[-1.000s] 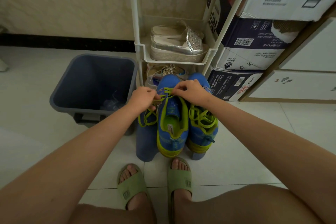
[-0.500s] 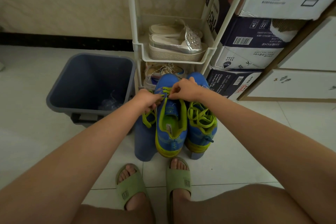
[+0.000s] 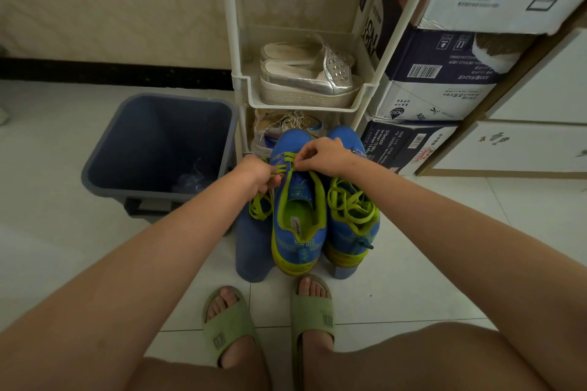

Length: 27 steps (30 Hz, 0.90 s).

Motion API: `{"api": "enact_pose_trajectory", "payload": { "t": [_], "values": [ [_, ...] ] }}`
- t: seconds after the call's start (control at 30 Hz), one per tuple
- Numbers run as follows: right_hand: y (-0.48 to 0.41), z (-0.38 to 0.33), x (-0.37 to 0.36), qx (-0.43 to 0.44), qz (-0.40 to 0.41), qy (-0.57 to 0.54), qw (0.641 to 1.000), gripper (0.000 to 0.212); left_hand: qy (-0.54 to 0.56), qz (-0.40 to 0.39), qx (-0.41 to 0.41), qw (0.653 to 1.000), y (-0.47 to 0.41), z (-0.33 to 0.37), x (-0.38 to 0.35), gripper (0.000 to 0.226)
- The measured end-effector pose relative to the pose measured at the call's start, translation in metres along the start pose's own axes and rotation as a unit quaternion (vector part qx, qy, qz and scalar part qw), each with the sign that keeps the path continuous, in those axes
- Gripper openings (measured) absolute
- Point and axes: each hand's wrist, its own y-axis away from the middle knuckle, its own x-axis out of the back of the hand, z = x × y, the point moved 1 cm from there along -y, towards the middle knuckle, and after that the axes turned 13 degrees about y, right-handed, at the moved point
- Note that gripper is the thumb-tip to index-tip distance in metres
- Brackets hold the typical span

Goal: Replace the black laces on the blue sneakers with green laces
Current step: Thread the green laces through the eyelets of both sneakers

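A person's right hand (image 3: 320,157) pinches a flat lime-green lace (image 3: 287,156) between thumb and curled fingers at the forward eyelets of a blue knit sneaker with lime-green trim (image 3: 298,225). The left hand (image 3: 259,173), fingers curled, grips the same lace just across the tongue. The two hands nearly meet over the shoe's forefoot, where a few rows of lace cross. Nearer the ankle the tongue lies open. A loose run of the lace drops from the left hand and loops down beside the shoe's left flank.

The sneaker sits heel toward the person and toe away, propped on a dull blue stand (image 3: 252,251). The matching second blue sneaker (image 3: 349,238) is pressed against its right side, with its own green lace (image 3: 347,203) heaped loose over the opening.

Just below the stand, the person's feet in sage-green slide sandals (image 3: 313,311) rest on pale floor tiles (image 3: 413,279). Left of the shoes stands a grey-blue square plastic bin (image 3: 143,136) with something clear and crumpled at its bottom.

Behind the sneakers rises a white plastic shelf rack (image 3: 241,86). It holds a pair of silver platform sandals (image 3: 305,86) on one tier and a pale laced shoe (image 3: 286,124) beneath. Stacked printed cardboard boxes (image 3: 444,73) sit to the rack's right.
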Motion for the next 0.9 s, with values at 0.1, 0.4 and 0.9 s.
{"api": "enact_pose_trajectory", "payload": {
  "t": [0.1,0.4,0.9],
  "values": [
    [0.003,-0.001,0.005,0.001,0.032,-0.037,0.999,0.014,-0.023,0.014,-0.027,0.999,0.001,-0.001,-0.002,0.023],
    [0.002,-0.038,-0.006,0.076,0.037,0.194,0.977,0.028,-0.121,0.024,-0.029,0.992,-0.008,-0.009,0.008,0.019],
    [0.014,-0.041,-0.001,0.056,-0.039,0.131,0.989,0.024,0.027,-0.005,0.003,1.0,0.003,0.002,0.011,0.015]
  ]
}}
